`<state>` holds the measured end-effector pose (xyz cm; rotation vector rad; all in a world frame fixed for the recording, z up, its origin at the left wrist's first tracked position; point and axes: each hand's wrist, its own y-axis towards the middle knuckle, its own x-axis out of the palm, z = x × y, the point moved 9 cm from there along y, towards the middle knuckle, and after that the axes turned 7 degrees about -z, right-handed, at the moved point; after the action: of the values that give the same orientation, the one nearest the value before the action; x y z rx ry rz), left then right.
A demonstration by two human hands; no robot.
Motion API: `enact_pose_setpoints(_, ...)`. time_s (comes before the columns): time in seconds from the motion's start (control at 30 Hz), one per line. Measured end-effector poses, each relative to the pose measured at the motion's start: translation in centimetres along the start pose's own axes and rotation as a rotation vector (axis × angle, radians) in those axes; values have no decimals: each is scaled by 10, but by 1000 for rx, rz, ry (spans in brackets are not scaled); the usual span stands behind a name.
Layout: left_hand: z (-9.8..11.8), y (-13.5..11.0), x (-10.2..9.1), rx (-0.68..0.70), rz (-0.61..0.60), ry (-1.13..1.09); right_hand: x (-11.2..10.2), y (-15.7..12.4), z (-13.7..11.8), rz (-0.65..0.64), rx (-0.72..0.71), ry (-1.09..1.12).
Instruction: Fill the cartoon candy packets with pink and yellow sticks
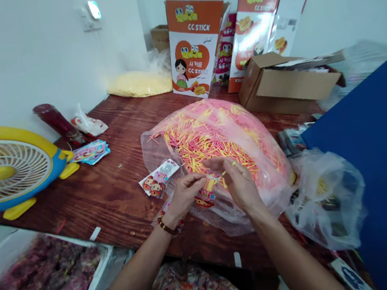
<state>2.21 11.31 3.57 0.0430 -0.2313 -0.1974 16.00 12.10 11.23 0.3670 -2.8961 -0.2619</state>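
A big clear plastic bag (269, 154) lies spread on the table, full of thin pink and yellow sticks (210, 135). My left hand (185, 193), with a beaded bracelet at the wrist, pinches the top edge of a small printed packet (204, 201) in front of the heap. Yellow pieces show near the packet's mouth. To its right, my right hand (240, 184) is curled, with thin yellow sticks between its fingers. Beside my left hand lies a stack of flat printed packets (158, 178) with cartoon faces.
A yellow and blue fan (7, 165) stands at left, near blue printed packets (92, 151). Tall CC Stick boxes (191, 45) and an open carton (285, 80) stand behind. A knotted clear bag (329, 198) and a blue panel (377, 163) are at right. A white bin (105, 261) sits lower left.
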Motion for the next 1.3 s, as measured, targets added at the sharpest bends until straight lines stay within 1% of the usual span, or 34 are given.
enact_pose_setpoints(0.07,-2,1,-6,-5,15,-79,-15,1,-19,108,-120,59)
enact_pose_setpoints(0.1,-3,1,-10,-3,30,-129,-22,0,-24,154,-161,70)
enact_pose_setpoints(0.13,-3,1,-14,1,44,-170,-27,-2,-24,173,-168,56)
enact_pose_setpoints(0.17,-2,1,-19,10,52,-192,-28,-3,-19,165,-140,18)
enact_pose_setpoints(0.23,2,1,-27,37,64,-179,-23,-6,1,93,-29,-92)
enact_pose_setpoints(0.3,6,-1,-34,64,68,-130,-14,-11,24,19,69,-199)
enact_pose_setpoints(0.4,9,-10,-41,45,36,-38,4,-15,48,-55,127,-326)
enact_pose_setpoints(0.47,7,-20,-48,4,27,83,17,-15,61,-111,154,-376)
enact_pose_setpoints(0.57,5,-36,-68,-39,82,320,36,-14,86,-227,221,-401)
enact_pose_setpoints(0.63,-2,-43,-81,-75,92,487,44,-14,104,-273,271,-438)
enact_pose_setpoints(0.7,-10,-45,-91,-101,87,657,46,-13,123,-279,336,-564)
enact_pose_setpoints(0.77,-19,-45,-97,-102,84,816,45,-12,138,-276,406,-771)
enact_pose_setpoints(0.83,-27,-44,-100,-98,80,917,43,-12,144,-280,456,-952)
enact_pose_setpoints(0.87,-30,-44,-101,-96,84,943,40,-13,143,-283,466,-1010)
enact_pose_setpoints(0.93,-31,-43,-103,-85,104,969,31,-15,133,-283,449,-1069)
enact_pose_setpoints(1.0,-26,-40,-106,-60,132,989,11,-17,115,-261,412,-1115)
enact_pose_setpoints(1.07,-17,-34,-111,-22,156,1032,-23,-21,95,-213,416,-1199)
enact_pose_setpoints(1.1,-12,-29,-113,-4,163,1070,-44,-23,87,-181,445,-1286)
enact_pose_setpoints(1.13,-8,-23,-116,7,166,1121,-63,-26,82,-185,481,-1384)
enact_pose_setpoints(1.2,-2,-9,-121,-8,178,1260,-90,-29,78,-241,516,-1552)
enact_pose_setpoints(1.23,-1,-1,-125,-37,188,1336,-96,-29,79,-291,488,-1602)
enact_pose_setpoints(1.3,-1,13,-132,-116,214,1467,-97,-29,85,-400,412,-1667)
